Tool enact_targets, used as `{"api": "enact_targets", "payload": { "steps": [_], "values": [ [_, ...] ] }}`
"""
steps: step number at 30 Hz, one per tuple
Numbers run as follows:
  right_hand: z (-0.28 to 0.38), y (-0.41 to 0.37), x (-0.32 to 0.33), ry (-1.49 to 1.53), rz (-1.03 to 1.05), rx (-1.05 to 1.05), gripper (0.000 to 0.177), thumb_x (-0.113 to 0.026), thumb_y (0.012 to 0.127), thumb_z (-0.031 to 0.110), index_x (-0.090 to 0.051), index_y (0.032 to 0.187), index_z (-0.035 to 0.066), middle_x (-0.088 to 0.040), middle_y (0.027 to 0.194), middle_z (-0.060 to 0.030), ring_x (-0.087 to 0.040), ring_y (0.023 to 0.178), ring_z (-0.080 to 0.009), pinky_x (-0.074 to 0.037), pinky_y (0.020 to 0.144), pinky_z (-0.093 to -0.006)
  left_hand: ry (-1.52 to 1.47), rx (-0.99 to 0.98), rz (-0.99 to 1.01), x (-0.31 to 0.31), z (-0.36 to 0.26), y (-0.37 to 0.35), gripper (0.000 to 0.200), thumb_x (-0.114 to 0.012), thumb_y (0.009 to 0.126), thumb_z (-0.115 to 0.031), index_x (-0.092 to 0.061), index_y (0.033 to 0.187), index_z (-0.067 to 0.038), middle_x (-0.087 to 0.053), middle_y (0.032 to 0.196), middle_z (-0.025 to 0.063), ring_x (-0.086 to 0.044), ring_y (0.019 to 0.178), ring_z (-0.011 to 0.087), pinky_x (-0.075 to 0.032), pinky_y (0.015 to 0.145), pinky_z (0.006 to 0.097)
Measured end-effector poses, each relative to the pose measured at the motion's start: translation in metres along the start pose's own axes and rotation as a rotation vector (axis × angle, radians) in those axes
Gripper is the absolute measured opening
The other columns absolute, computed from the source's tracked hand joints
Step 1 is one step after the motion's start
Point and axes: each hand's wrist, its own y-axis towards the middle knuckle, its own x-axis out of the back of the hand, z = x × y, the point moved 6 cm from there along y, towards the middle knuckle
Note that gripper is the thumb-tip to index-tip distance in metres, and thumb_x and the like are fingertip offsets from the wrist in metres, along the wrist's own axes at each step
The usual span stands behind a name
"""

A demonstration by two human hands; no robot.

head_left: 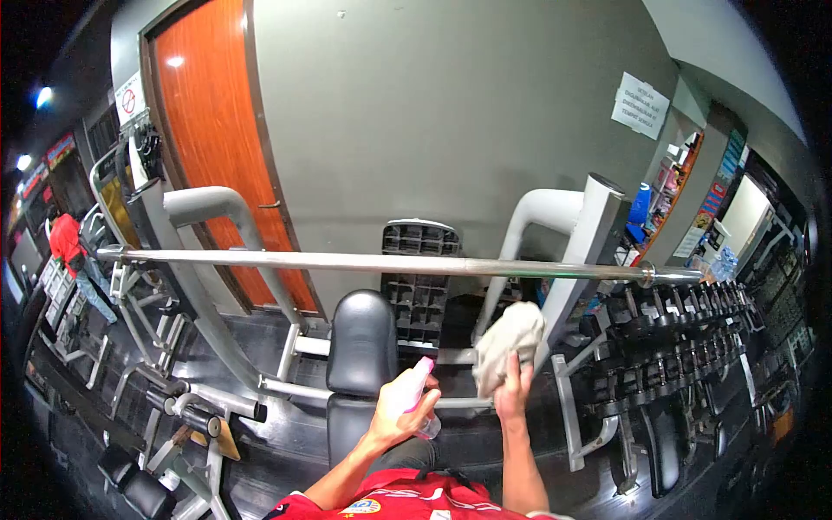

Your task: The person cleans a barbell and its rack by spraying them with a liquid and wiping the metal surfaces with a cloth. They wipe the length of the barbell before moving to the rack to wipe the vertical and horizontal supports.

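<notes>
My left hand point(397, 409) is wrapped round a spray bottle point(420, 374) with a pink nozzle; its clear lower part shows below my fingers. In my right hand point(515, 394) is a bunched, off-white cloth point(510, 345), held up to the right of the bottle. Beyond both hands a silver barbell point(373, 261) lies across the rack's uprights. A black padded bench point(362, 342) stands under the bar, just left of and behind the bottle. Neither hand touches the bar or the bench.
Grey rack uprights point(582, 269) rise on either side. A dumbbell rack point(672, 347) stands at the right, and other gym machines point(186, 416) at the left. Behind are a grey wall point(451, 121) and an orange door point(217, 130). A person in red point(69, 243) is far left.
</notes>
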Motion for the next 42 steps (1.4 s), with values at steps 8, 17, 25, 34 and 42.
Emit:
{"api": "enact_targets", "payload": {
  "steps": [8, 17, 25, 34, 42],
  "values": [
    [0.053, 0.037, -0.257, -0.935, 0.521, 1.098, 0.040, -0.058, 0.075, 0.008, -0.055, 0.115, 0.007, -0.051, 0.122, -0.0198, -0.050, 0.113, -0.0374, -0.042, 0.096, -0.0429, -0.024, 0.035, -0.117, 0.036, 0.006, -0.025, 0.034, -0.054, 0.087, -0.001, -0.044, 0.119, 0.004, -0.058, 0.081, 0.0106, -0.060, 0.054, 0.0147, -0.049, 0.051, 0.0274],
    [0.022, 0.042, -0.249, -1.024, 0.636, 1.235, 0.034, -0.051, 0.080, 0.011, -0.058, 0.113, 0.009, -0.060, 0.112, -0.0130, -0.057, 0.107, -0.0245, -0.042, 0.096, -0.0409, -0.127, 0.149, -0.229, 0.044, 0.031, -0.026, 0.015, -0.058, 0.085, 0.000, -0.053, 0.098, 0.005, -0.059, 0.073, 0.0094, -0.058, 0.055, 0.0132, -0.048, 0.052, 0.0259],
    [0.066, 0.070, -0.158, -1.249, 0.569, 1.178, 0.034, -0.053, 0.078, 0.008, -0.060, 0.110, 0.005, -0.058, 0.113, -0.0168, -0.057, 0.106, -0.0302, -0.045, 0.095, -0.0392, -0.227, 0.195, -0.140, 0.037, 0.049, -0.022, 0.016, -0.058, 0.085, -0.001, -0.051, 0.099, 0.005, -0.058, 0.072, 0.0087, -0.059, 0.054, 0.0133, -0.047, 0.051, 0.0253],
    [0.117, 0.129, -0.023, -1.558, 0.213, 0.853, 0.050, -0.051, 0.073, -0.009, -0.054, 0.121, 0.006, -0.056, 0.115, -0.0173, -0.054, 0.109, -0.0330, -0.048, 0.091, -0.0394, -0.238, 0.239, -0.006, 0.038, 0.060, -0.012, 0.013, -0.059, 0.085, -0.002, -0.054, 0.095, 0.003, -0.058, 0.071, 0.0069, -0.060, 0.055, 0.0126, -0.048, 0.050, 0.0262],
    [0.107, 0.126, -0.088, -1.466, 0.323, 0.865, 0.031, -0.054, 0.075, 0.004, -0.059, 0.105, 0.006, -0.062, 0.104, -0.0163, -0.057, 0.104, -0.0307, -0.038, 0.099, -0.0426, -0.147, 0.218, -0.025, 0.055, 0.062, -0.015, 0.013, -0.060, 0.084, -0.002, -0.055, 0.096, 0.002, -0.059, 0.071, 0.0071, -0.061, 0.055, 0.0124, -0.049, 0.051, 0.0263]
  ]
}}
